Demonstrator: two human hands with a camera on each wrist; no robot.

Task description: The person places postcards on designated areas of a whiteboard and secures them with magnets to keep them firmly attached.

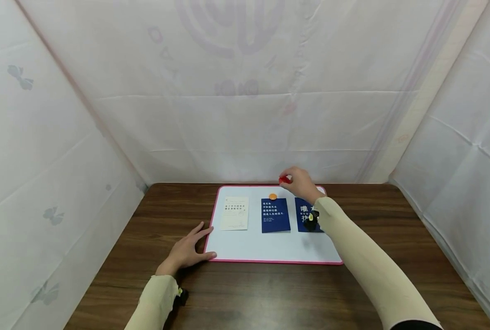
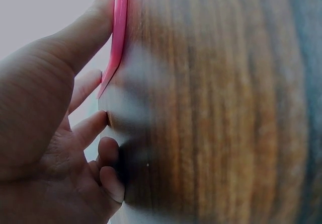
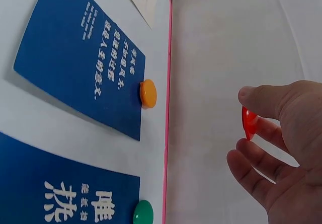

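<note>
The right hand (image 1: 300, 183) pinches a red round magnet (image 3: 248, 123) between thumb and fingertips, the other fingers loosely curled, and holds it in the air above the far edge of the pink-framed whiteboard (image 1: 270, 250). The left hand (image 1: 186, 251) lies flat on the brown wooden table (image 1: 245, 293), fingers straight and spread; in the left wrist view the thumb (image 2: 85, 35) lies against the board's pink frame at the near-left corner and grips nothing. For a clean placement, keep that hand bracing the frame so the board does not slide, bring the magnet down flat rather than on edge, and centre it over the top margin of a card so that it clamps paper to board. Three cards lie in a row on the board: a cream card (image 1: 234, 213) at left with no magnet visible on it, a middle blue card (image 1: 275, 215) pinned at its top edge by an orange magnet (image 1: 272, 196), and a right blue card (image 3: 65, 189) with a green magnet (image 3: 144, 213) at its top edge. No containers are in view; the board is the only carrier, and it bears the cards and those two magnets.
</note>
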